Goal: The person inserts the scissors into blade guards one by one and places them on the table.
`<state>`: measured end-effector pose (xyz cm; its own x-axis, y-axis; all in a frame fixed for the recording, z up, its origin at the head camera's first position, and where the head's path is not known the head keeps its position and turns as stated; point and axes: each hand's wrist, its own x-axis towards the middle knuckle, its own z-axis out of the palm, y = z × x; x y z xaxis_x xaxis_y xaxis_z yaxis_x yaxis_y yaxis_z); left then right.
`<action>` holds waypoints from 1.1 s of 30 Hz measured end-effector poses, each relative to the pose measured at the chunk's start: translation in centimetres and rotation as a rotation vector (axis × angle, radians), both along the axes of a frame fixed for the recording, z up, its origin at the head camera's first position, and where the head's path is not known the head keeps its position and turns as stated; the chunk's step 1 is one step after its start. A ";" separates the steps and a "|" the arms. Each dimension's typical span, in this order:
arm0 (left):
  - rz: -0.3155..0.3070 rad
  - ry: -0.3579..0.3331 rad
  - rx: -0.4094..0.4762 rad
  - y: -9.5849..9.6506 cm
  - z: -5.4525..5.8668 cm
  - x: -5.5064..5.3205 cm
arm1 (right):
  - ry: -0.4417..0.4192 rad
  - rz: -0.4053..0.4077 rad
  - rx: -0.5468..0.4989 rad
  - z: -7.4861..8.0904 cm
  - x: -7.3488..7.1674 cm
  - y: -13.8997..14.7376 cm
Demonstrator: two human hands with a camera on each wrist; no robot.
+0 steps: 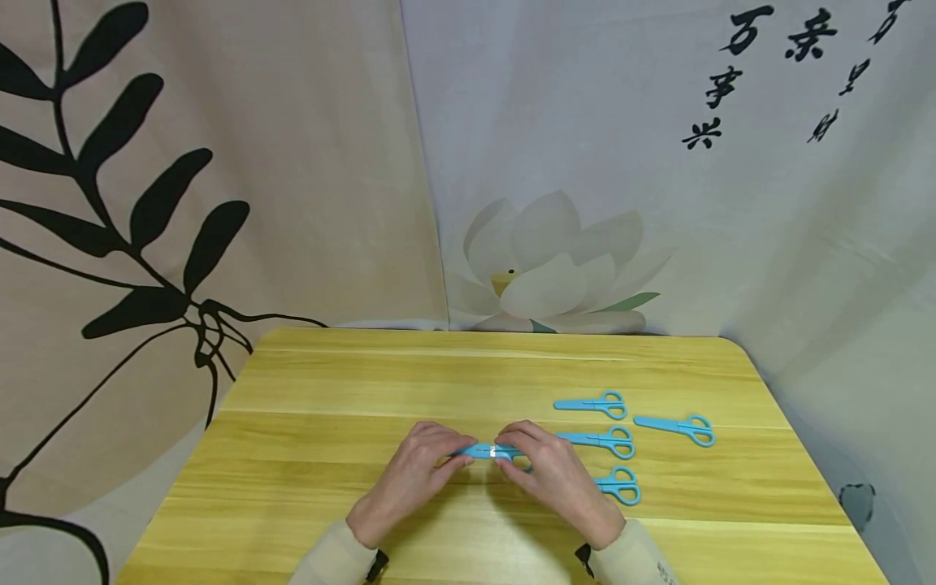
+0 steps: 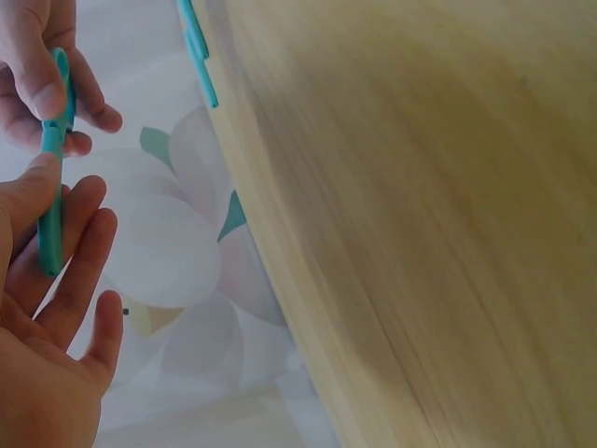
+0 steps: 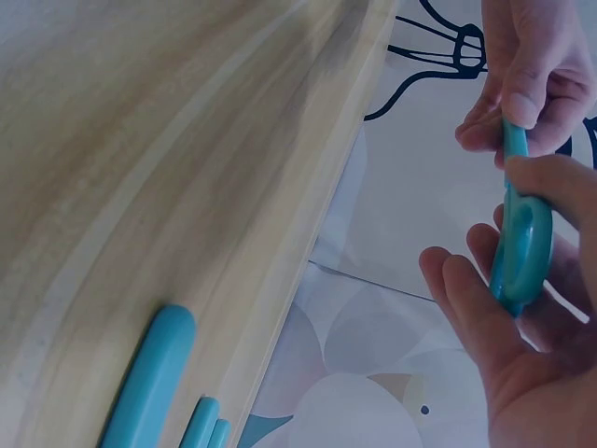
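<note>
A pair of blue scissors [image 1: 478,451] is held level between both hands above the wooden table. My left hand [image 1: 418,465] pinches the sheathed blade end between thumb and fingers. The right hand [image 1: 550,471] grips the handle end, its thumb and fingers around the loops. In the left wrist view the blue scissors [image 2: 51,215] run from one hand to the other. From the right wrist view, the handle loop [image 3: 530,247] lies between the right thumb and fingers.
On the table [image 1: 329,390], more blue scissors lie to the right: one pair at the back [image 1: 591,405], one farthest right [image 1: 676,426], one in the middle [image 1: 603,439] and one at the front [image 1: 621,486], partly behind the right hand. A printed curtain [image 1: 329,162] hangs behind.
</note>
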<state>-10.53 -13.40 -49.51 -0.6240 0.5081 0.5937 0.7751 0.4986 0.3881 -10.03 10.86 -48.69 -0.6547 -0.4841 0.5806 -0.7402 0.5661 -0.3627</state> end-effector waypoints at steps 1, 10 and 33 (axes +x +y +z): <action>-0.001 0.000 0.000 0.0 0.0 0.0 | 0.000 0.000 0.000 0.0 0.0 0.0; -0.004 0.005 -0.005 0.0 -0.1 0.0 | 0.003 -0.002 0.010 0.0 0.0 0.0; -0.011 0.012 0.003 0.1 -0.1 -0.1 | -0.009 -0.003 0.012 0.1 0.1 0.1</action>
<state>-10.60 -13.26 -49.60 -0.6116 0.5133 0.6021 0.7849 0.4891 0.3803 -9.94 10.92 -48.63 -0.6609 -0.4891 0.5692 -0.7356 0.5724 -0.3624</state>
